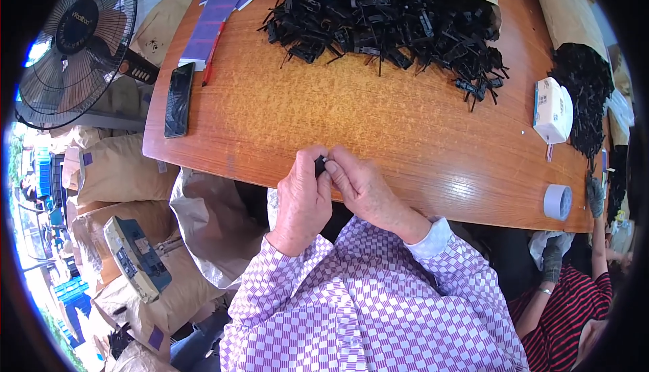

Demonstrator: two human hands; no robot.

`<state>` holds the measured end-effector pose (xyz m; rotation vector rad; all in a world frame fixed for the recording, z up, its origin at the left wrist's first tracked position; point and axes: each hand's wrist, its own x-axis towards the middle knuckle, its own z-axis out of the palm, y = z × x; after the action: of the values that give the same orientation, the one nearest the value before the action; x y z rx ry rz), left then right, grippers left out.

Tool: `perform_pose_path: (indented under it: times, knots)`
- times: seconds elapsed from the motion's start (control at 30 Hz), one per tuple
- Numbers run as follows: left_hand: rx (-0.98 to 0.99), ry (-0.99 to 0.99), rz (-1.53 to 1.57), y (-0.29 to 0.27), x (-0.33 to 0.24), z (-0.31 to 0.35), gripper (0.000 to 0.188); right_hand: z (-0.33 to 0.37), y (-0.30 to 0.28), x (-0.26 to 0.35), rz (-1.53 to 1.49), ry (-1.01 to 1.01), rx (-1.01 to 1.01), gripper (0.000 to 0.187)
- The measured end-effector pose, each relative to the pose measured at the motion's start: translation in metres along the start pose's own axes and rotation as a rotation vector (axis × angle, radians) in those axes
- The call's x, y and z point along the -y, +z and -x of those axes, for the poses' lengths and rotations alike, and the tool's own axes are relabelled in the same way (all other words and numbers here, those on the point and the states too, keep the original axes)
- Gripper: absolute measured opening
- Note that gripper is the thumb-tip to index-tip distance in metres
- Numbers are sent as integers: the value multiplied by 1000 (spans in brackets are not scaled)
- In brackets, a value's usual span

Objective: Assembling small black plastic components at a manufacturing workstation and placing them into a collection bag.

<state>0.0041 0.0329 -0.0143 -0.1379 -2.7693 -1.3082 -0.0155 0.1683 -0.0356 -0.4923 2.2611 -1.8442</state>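
While my left hand [299, 199] and right hand [365, 186] pinch a small black part [320, 166] between them, at the near edge of the table [270, 115], I seem to be working it by fingertip; the next move probably calls for steady, light pressure.

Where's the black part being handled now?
Head view, at the middle of the picture: the part is at the fingertips between the left hand and right hand, by the near edge of the table.
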Motion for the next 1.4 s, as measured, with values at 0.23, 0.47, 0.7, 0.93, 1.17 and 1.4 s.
perform_pose_path:
  times: [0.23, 0.47, 0.7, 0.93, 1.17, 1.4]
  knots:
    - [-129, -179, 782, -18, 2, -3, 20, -11, 0, 3, -213, 48, -4, 22]
    - [-54, -453, 1574, -37, 19, 3, 36, -15, 5, 5, -643, 175, 137, 18]
    - [192, -512, 1485, -44, 24, 15, 49, -26, 5, 3, -860, 265, 258, 19]
    - [319, -403, 1307, -39, 27, 21, 42, -27, 1, 6, -869, 383, 415, 25]
    - [246, -199, 811, -27, 19, 17, 47, -22, -7, 7, -271, 62, 236, 26]
    - [39, 16, 294, -11, 12, 16, 36, -10, 2, 2, -68, -18, 13, 26]
